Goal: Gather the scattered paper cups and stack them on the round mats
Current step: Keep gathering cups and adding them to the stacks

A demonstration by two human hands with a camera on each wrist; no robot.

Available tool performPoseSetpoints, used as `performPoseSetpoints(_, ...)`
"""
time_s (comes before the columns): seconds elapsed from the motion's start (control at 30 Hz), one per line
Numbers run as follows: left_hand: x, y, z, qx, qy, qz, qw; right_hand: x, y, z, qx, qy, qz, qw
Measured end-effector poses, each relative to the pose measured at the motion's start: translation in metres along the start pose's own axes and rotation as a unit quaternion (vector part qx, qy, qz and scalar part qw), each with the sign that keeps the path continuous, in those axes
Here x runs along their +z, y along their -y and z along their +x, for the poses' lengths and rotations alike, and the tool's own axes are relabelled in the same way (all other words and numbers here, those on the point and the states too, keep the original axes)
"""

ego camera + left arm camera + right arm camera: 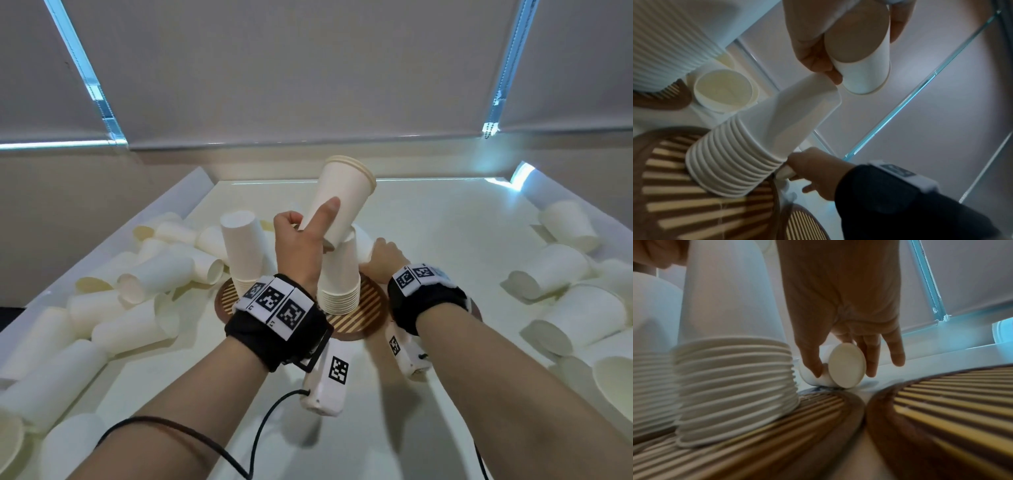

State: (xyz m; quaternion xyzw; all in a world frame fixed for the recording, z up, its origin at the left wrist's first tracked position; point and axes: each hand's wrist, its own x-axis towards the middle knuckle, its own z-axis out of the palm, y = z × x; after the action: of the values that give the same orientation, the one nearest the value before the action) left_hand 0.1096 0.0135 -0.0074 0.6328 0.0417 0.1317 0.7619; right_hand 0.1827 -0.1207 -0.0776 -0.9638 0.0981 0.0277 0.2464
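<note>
While left hand [301,240] grips a cup [342,195] tilted, rim-up, above the stack [339,277] on the mat [371,305], invert and centre it before lowering. Right hand [840,331] pinches a lying cup [838,368] on the surface beside the mat.

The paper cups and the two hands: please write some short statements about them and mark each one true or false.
1. The left hand holds a paper cup in the air. True.
2. Two cup stacks stand upside down on the striped round mat. True.
3. The right hand is empty. False: it grips a lying cup on the table beside the mat.
4. All cups are already stacked. False: many loose cups lie at both sides of the table.
</note>
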Motion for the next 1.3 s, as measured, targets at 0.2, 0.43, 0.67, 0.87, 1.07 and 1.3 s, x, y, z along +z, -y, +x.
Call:
performPoseSetpoints(0.2,0.009,-0.008,-0.006,0.022,0.033,0.025,0.999,-0.036,-0.014,-0.002,0.008,-0.01,0.048,0.999)
performPoseSetpoints(0.43,0.018,-0.01,-0.03,0.028,0.094,0.055,0.994,-0.097,-0.058,-0.033,0.005,0.008,0.186,0.982)
performPoseSetpoints(0.67,0.003,-0.001,-0.045,0.039,0.099,0.187,0.976,-0.125,-0.092,-0.069,0.005,0.003,0.254,0.967)
performPoseSetpoints(0.87,0.002,-0.007,-0.048,0.042,0.135,0.292,0.946,-0.145,-0.095,-0.089,-0.005,-0.029,0.187,0.982)
performPoseSetpoints(1.07,0.054,0.014,-0.057,0.032,0.203,0.322,0.924,-0.172,-0.094,-0.101,-0.022,-0.081,0.083,0.993)
performPoseSetpoints(1.3,0.088,0.054,-0.057,0.028,0.237,0.397,0.886,-0.182,-0.091,-0.106,-0.024,-0.069,0.006,0.997)
